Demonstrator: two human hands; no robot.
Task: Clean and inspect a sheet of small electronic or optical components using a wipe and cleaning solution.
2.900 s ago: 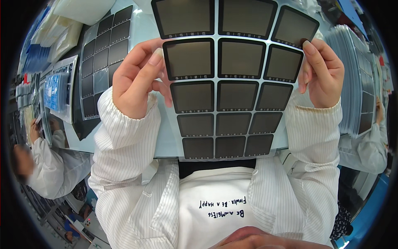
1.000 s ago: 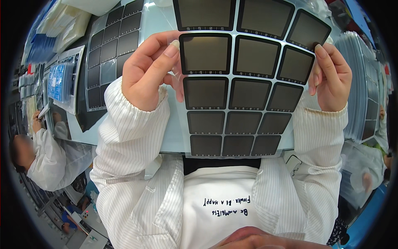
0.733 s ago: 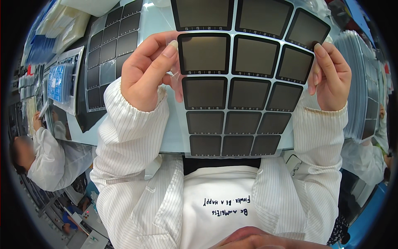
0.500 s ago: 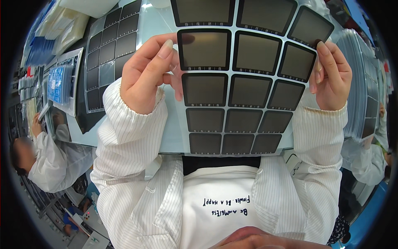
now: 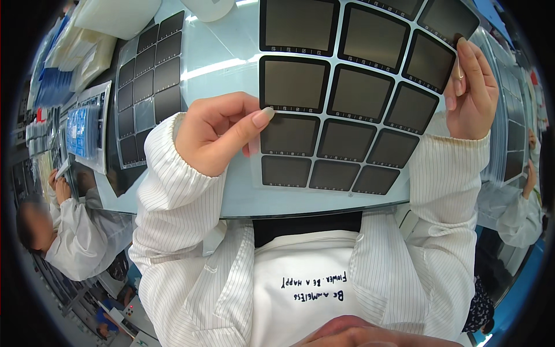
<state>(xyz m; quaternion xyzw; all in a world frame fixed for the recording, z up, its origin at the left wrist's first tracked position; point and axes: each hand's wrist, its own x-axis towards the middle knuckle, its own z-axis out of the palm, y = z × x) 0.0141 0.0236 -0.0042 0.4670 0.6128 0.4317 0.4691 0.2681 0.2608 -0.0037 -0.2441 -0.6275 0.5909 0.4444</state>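
Observation:
A large clear film sheet (image 5: 296,84) with rows of dark rectangular panels is held up in front of me, above the glass-topped table. My left hand (image 5: 222,130) pinches its left edge near the lower part, thumb on top and the other fingers behind. Higher up on the opposite edge, my right hand (image 5: 474,92) grips the sheet between thumb and fingers. Some of the fingers are hidden behind it. The sheet's far end runs out of the top of the view.
Another panelled sheet (image 5: 167,75) lies on a dark board at the left. Beyond it are a blue plastic-wrapped pack (image 5: 82,133) and stacked films (image 5: 87,46). A tall stack of sheets (image 5: 506,115) stands at the right. Co-workers (image 5: 81,237) sit at both sides.
The sheet has shifted away from me and slightly right, its near edge pulling back from the table edge. My left hand has moved to a lower grip on its left edge; my right hand rose slightly.

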